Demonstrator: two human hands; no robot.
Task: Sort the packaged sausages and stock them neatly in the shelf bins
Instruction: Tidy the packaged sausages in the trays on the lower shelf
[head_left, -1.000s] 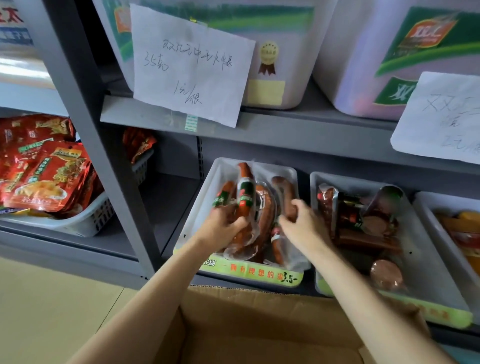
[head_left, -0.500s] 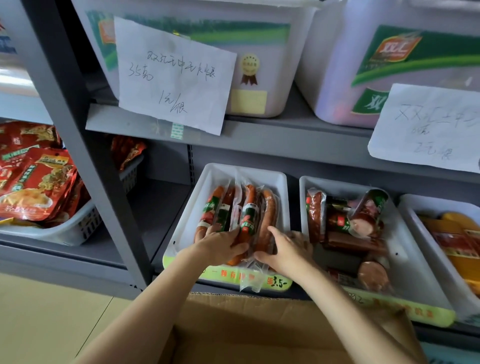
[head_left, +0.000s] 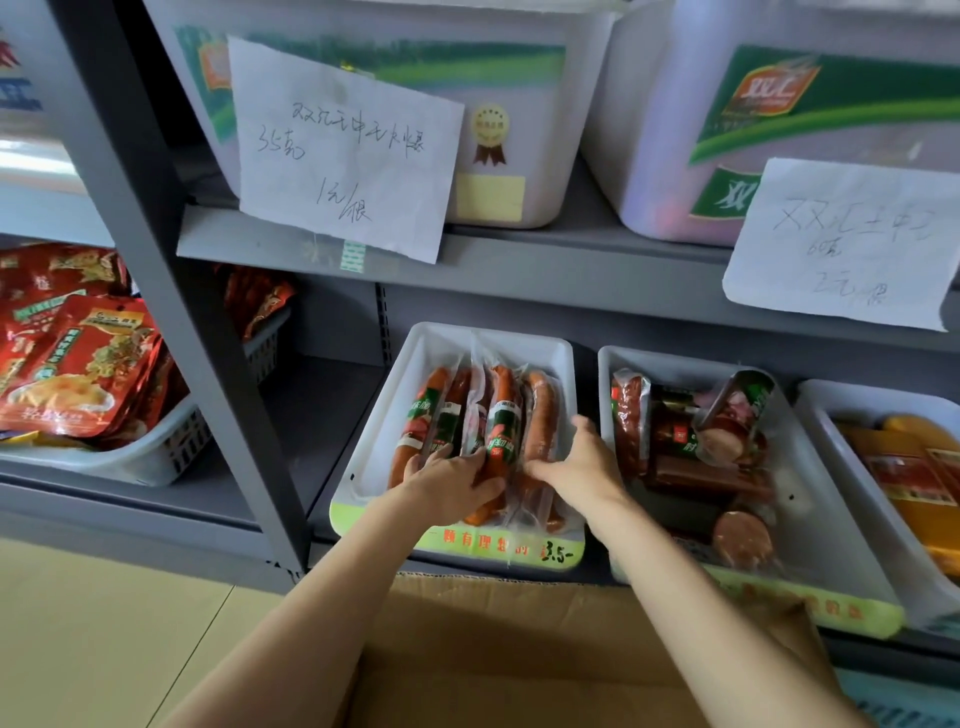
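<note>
Several vacuum-packed red sausages (head_left: 498, 415) with green labels stand side by side in a white shelf bin (head_left: 384, 415) on the lower shelf. My left hand (head_left: 452, 483) rests on the near ends of the left packs, fingers spread and fairly straight. My right hand (head_left: 576, 467) lies flat against the right side of the row, fingers extended beside the rightmost pack. Neither hand grips a pack.
A second white bin (head_left: 831, 525) to the right holds mixed sausage packs, and a third bin (head_left: 831, 410) holds yellow packs. A basket of red snack bags (head_left: 78, 364) sits left of the grey shelf upright (head_left: 208, 332). A cardboard box (head_left: 519, 654) lies below my arms. Paper price signs hang above.
The packs went from a loose heap to an upright, aligned row. Both hands moved from grasping among them to pressing against the row's near end and right side.
</note>
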